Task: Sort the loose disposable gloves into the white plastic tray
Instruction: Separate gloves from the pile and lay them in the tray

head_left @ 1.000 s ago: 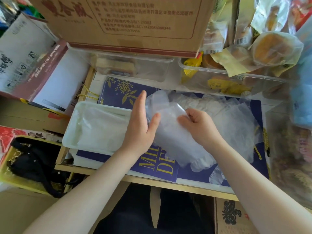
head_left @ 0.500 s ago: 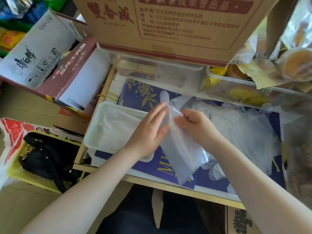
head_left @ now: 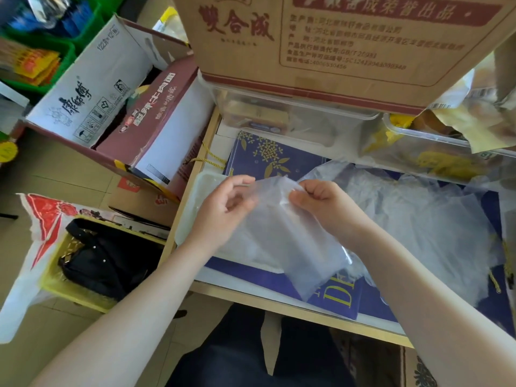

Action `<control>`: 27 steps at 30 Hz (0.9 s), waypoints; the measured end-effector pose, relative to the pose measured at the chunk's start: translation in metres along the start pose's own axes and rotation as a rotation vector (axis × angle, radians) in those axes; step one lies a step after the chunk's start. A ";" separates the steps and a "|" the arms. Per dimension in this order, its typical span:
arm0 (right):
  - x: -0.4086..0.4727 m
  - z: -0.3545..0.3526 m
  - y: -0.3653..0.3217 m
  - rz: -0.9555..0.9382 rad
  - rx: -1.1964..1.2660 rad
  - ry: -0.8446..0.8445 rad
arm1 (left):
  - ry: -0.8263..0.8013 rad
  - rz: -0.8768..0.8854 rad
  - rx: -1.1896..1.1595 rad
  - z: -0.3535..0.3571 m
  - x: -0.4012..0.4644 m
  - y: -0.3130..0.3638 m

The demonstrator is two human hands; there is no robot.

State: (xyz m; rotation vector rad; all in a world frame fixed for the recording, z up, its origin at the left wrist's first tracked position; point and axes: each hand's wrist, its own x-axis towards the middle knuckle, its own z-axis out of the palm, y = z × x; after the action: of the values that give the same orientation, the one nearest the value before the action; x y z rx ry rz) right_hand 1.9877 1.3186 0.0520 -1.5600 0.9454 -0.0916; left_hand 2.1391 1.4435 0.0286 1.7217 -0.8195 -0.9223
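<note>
1. Glove [head_left: 290, 241] hangs mid-frame, its top edge pinched by the left hand [head_left: 223, 210] and the right hand [head_left: 324, 202], fingers curled on the film.
2. Tray [head_left: 192, 196] lies left of centre, mostly hidden under the glove; some clear film seems to lie in it already.
3. Pile [head_left: 413, 219] of gloves at right is left to sort, so I judge most of the task remains.
</note>
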 end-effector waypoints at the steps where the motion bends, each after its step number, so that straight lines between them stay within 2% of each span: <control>1: 0.001 0.003 0.000 0.001 -0.010 -0.018 | -0.004 -0.003 -0.010 -0.006 0.001 -0.001; 5: 0.002 0.015 -0.003 -0.004 -0.089 -0.077 | -0.058 0.061 0.093 -0.018 0.005 0.002; 7: 0.002 0.019 -0.005 -0.002 -0.129 -0.098 | 0.026 0.028 0.092 -0.019 0.008 0.003; 10: 0.000 0.022 -0.005 0.000 -0.127 -0.107 | 0.141 -0.149 0.091 -0.018 0.017 -0.003; 12: 0.000 0.023 -0.005 0.014 -0.148 -0.066 | 0.224 -0.185 0.188 -0.020 0.018 -0.007; 13: 0.000 0.024 -0.005 0.026 -0.161 -0.034 | 0.291 -0.111 0.252 -0.021 0.016 -0.008; 15: 0.001 0.025 -0.004 0.041 -0.175 0.022 | 0.395 0.230 0.406 -0.023 0.010 -0.004; 17: 0.003 0.027 -0.004 0.037 -0.197 0.037 | 0.273 0.473 0.532 -0.020 0.006 -0.003; 18: 0.004 0.028 -0.004 0.026 -0.208 0.026 | 0.133 0.485 0.544 -0.015 0.003 -0.004; 20: 0.006 0.031 -0.007 -0.015 -0.206 -0.019 | -0.134 0.297 0.465 -0.008 -0.003 0.000; 22: 0.007 0.034 -0.010 -0.065 -0.192 -0.078 | -0.255 0.048 0.326 -0.006 -0.006 0.000; 27: 0.014 0.039 -0.012 -0.102 -0.210 -0.135 | -0.180 -0.193 -0.118 -0.009 -0.006 -0.007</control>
State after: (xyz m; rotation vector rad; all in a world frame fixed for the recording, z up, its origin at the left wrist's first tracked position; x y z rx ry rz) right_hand 2.0245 1.3399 0.0468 -1.7845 0.7881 0.0423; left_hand 2.1446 1.4546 0.0256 1.6522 -0.7077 -1.2464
